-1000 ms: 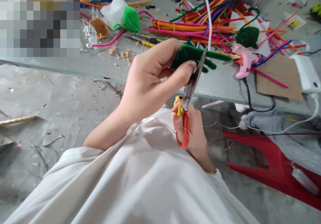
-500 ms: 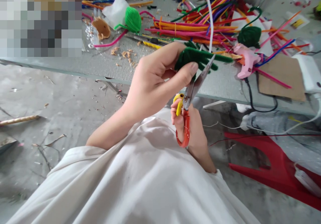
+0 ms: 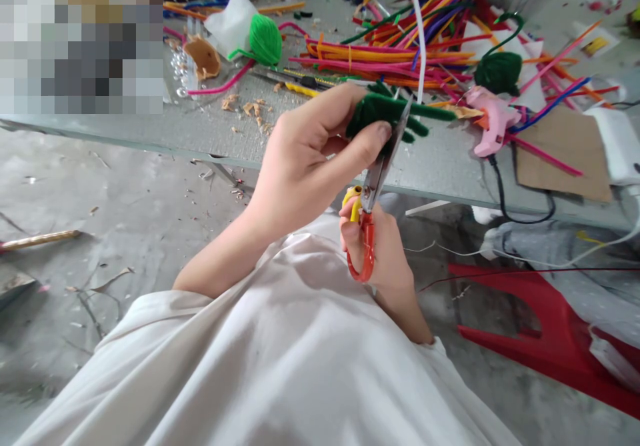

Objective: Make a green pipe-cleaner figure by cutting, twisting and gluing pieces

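green chenille shape (image 3: 390, 109) pinched in left hand (image 3: 305, 159), held out over bench (image 3: 215, 126) edge. right hand (image 3: 380, 253) clenched on orange-handled scissors (image 3: 373, 189), blades at fuzz. trimming in hand; next calls for closing blades.

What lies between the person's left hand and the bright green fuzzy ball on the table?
In the head view, a yellow-handled utility knife lies between the left hand and the bright green fuzzy ball.
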`<state>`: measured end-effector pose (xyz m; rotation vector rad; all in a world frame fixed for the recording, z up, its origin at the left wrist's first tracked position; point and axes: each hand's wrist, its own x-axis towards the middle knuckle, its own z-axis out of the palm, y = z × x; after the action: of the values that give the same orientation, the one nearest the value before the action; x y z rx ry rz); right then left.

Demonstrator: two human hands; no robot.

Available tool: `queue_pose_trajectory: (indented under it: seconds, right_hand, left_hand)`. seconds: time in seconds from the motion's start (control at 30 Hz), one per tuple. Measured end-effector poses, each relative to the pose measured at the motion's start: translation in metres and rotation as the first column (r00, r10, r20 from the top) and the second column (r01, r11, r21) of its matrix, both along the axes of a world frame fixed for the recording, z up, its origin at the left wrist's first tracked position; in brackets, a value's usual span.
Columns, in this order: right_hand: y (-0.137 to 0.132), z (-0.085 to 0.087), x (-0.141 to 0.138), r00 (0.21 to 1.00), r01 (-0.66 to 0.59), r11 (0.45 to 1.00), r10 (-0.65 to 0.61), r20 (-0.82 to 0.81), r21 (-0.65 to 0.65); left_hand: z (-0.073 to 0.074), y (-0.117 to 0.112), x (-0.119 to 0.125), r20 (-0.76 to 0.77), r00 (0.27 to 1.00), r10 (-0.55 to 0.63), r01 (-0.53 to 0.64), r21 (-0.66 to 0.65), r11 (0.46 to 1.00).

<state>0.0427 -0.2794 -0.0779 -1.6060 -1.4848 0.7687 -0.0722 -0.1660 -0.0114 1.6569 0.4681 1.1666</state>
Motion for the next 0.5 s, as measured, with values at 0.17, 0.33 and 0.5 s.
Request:
queue_pose_trajectory:
  seconds: [0.17,0.33,0.5]
  right_hand:
    - [0.001,-0.005,0.001,1.000,-0.009,0.998,0.009,-0.003,0.059]
    - [0.005,-0.006,-0.001,0.996,0.069,0.998,-0.069,-0.052,-0.003]
    - [0.006,-0.019,-0.004,0.944,0.182,0.978,-0.145,-0.296,0.102]
  left_hand:
    - [0.000,-0.002,0.001,0.020,1.000,-0.022,0.022,0.003,1.000]
    - [0.000,-0.001,0.001,0.061,0.996,-0.063,0.064,-0.020,0.998]
    - [-0.002,0.003,0.001,0.139,0.988,-0.067,0.083,-0.114,0.990]
